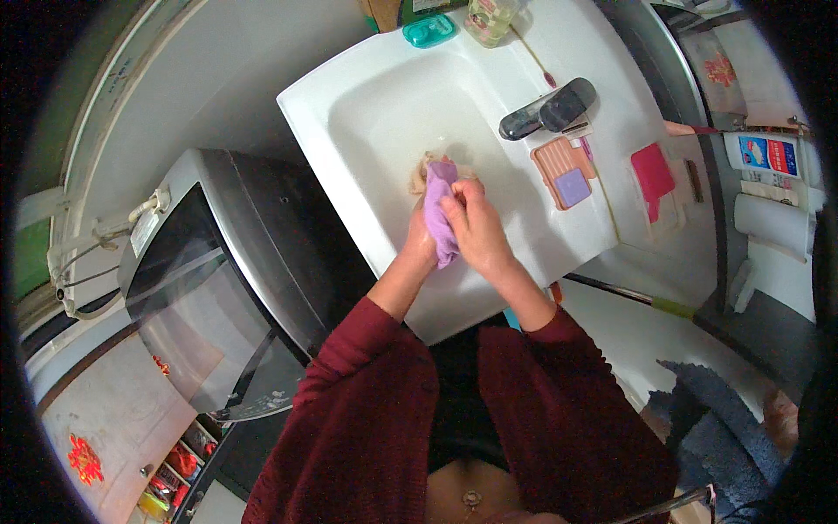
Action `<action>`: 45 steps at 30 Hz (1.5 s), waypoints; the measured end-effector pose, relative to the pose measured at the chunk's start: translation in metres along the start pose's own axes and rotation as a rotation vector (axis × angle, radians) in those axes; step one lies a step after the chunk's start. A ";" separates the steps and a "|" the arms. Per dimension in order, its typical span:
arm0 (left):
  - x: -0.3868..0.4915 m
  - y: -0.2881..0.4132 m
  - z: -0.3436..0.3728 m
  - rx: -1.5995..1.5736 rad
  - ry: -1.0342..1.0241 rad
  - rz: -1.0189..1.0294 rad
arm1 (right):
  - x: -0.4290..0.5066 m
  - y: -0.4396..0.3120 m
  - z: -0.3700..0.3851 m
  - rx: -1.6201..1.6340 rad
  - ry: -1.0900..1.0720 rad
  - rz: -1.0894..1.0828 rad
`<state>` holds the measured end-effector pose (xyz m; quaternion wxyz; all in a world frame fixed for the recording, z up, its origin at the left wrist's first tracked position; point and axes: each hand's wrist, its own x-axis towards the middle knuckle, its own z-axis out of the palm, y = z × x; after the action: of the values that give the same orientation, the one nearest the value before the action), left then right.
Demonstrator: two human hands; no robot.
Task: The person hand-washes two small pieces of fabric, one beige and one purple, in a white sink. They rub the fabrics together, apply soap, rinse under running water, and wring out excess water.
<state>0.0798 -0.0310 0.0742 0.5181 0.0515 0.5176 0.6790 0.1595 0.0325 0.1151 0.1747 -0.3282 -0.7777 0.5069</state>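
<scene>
A wet-looking purple cloth point(442, 216) is bunched lengthwise between my hands, above the basin of a white sink point(380, 98). My left hand point(421, 234) holds it from the left side, and most of its fingers are hidden behind the fabric. From the right, my right hand point(478, 226) pinches the cloth with the thumb laid across it and the fingers curled. Just beyond the cloth, a beige cloth point(418, 178) lies at the bottom of the basin, partly covered from view by the purple one.
On the sink's right ledge sit an orange soap dish point(550, 160) with a purple soap bar point(573, 188), and a black brush-like object point(568, 105). A teal soap box point(429, 31) and clear plastic bottle point(490, 23) stand at the back. A washing machine point(262, 223) stands left.
</scene>
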 end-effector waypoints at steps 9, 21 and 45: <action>-0.003 0.014 -0.013 0.141 0.385 -0.085 | 0.014 -0.044 -0.050 0.404 -0.022 0.350; 0.006 -0.005 -0.033 -1.064 -0.511 -0.441 | -0.031 -0.033 -0.030 0.194 -0.408 0.028; 0.003 -0.005 -0.011 -0.701 -0.294 -0.201 | 0.052 0.031 0.008 -0.274 -0.052 -0.249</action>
<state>0.0747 -0.0365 0.0640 0.6368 -0.0827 0.1772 0.7459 0.1274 0.0707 0.0805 0.1697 -0.2371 -0.8783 0.3790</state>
